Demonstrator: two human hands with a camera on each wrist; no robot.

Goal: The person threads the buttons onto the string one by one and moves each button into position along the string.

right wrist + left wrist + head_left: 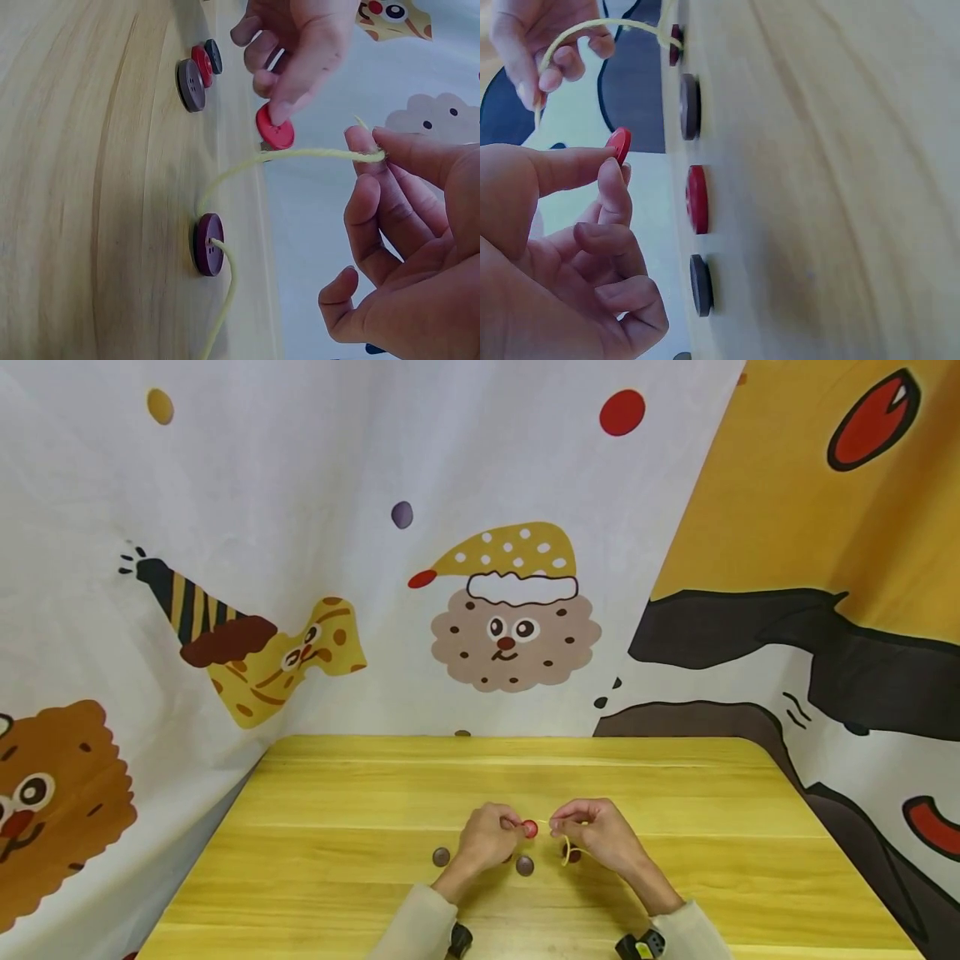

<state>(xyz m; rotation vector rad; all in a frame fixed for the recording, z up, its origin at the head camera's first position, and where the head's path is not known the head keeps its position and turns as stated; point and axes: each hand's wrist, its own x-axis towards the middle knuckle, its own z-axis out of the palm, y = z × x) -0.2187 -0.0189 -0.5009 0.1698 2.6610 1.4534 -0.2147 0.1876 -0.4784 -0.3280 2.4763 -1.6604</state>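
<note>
The wooden counter (375, 793) stands before a cartoon-printed cloth backdrop (300, 527); everything else lies near the counter's near edge, about its middle. The left hand (483, 839) hovers just above the counter, its grip clamped on a small red button (529, 828) pinched edge-on between thumb and forefinger (570, 166), the other fingers loosely curled; the right hand (600, 835) sits just right of that button, its grip pinched together on the free end of a yellow cord (300, 155), whose tip points at the red button without touching it. The cord arcs down from the right hand to the counter, where it passes through a dark maroon button (209, 244) lying flat below that hand. On the counter under the left hand lie loose buttons: a purple-grey one (190, 85), a second red one (697, 199), and a dark one (700, 285), set in a row, near each other but apart.
</note>
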